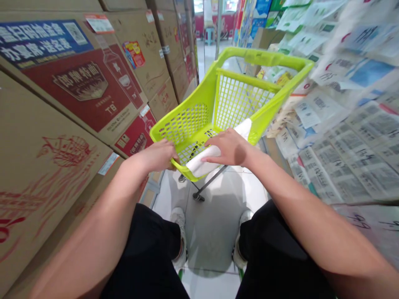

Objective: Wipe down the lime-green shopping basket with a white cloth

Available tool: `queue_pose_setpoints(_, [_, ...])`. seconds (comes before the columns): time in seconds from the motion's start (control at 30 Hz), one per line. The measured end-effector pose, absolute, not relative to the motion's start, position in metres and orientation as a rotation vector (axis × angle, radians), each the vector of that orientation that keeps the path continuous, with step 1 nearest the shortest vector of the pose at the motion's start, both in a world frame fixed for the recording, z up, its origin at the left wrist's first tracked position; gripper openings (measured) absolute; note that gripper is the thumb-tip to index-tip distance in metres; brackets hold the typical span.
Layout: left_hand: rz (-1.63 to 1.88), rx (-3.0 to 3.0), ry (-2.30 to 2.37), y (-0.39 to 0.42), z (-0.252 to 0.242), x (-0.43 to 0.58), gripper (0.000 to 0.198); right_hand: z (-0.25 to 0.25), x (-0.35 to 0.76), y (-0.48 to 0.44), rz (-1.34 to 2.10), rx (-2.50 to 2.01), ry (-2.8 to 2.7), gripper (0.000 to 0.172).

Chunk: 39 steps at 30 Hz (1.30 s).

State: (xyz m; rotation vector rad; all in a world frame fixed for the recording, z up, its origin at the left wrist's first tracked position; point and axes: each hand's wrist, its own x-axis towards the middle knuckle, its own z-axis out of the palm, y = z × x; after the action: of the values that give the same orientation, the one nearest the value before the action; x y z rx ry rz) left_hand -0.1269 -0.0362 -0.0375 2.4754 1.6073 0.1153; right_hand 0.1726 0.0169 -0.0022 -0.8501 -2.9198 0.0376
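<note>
A lime-green plastic shopping cart (210, 94) stands in front of me, its basket tilted across the view. My left hand (161, 155) is curled over the near left corner of the basket rim. On the near right rim lies a white cloth (199, 162), folded over the edge; whether it is fabric or paper I cannot tell. My right hand (229, 146) grips this cloth against the rim, thumb on the near side and fingers over the top. More of the white cloth shows beyond the hand along the same rim. The basket's slatted bottom is visible between my hands.
Stacked cardboard cartons (93, 83) line the left side closely. On the right, piled plastic-wrapped packs (349, 145) rise beside the cart. Below are the tiled floor (215, 232), my legs and white shoes (178, 232). A blue stool (210, 35) stands far down the aisle.
</note>
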Motion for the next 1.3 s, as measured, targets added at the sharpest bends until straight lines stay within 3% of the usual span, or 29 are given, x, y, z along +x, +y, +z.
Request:
queue_pose_setpoints(0.17, [0.021,2.517,1.675,-0.034,-0.038,-0.151,0.038,-0.018,0.148,0.012,-0.059,-0.760,-2.840,0.041])
queue_pose_setpoints(0.33, [0.234,2.573,1.561,-0.016,-0.042,-0.161,0.026,-0.014,0.125,0.005,-0.159,-0.941,-2.781,0.036])
queue_pose_setpoints(0.5, [0.441,2.658,1.386,0.002,-0.051,-0.164,0.036,0.002,0.116,-0.001,-0.135,-1.196,-2.820,0.044])
queue_pose_setpoints(0.6, [0.490,2.619,1.456,0.004,-0.056,-0.158,0.053,0.002,0.108,-0.004,-0.148,-1.210,-2.823,0.056])
queue_pose_setpoints(0.73, [0.554,2.518,1.515,0.001,-0.060,-0.150,0.071,-0.004,0.089,-0.010,-0.257,-1.024,-2.774,0.052])
queue_pose_setpoints(0.87, [0.607,2.507,1.432,0.000,-0.060,-0.145,0.064,-0.010,0.074,-0.012,-0.203,-0.979,-2.824,0.054])
queue_pose_setpoints(1.1, [0.609,2.614,1.256,0.013,-0.059,-0.153,0.031,-0.003,0.084,-0.012,-0.126,-1.194,-2.865,0.062])
queue_pose_setpoints(1.3, [0.607,2.643,1.277,0.027,-0.064,-0.163,0.032,0.019,0.127,-0.007,-0.005,-1.591,-2.878,0.066])
